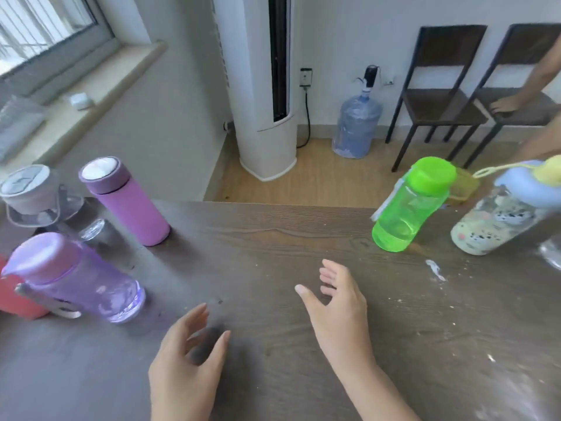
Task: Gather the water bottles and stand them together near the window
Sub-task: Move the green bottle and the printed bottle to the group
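A plain office or break room is showing. A standing air conditioner [267, 86] and a water jug with pump [356, 126] are standing against the far wall, two dark chairs [437, 95] sitting far right, a window [45, 28] lighting the far left.

Matt dark wood-grain table [273, 238] flecked with white dust; glossy translucent plastic green bottle [406, 214] and purple bottle [91, 281]; matt opaque pink flask [130, 205]; smooth white air-conditioner casing [258, 86].
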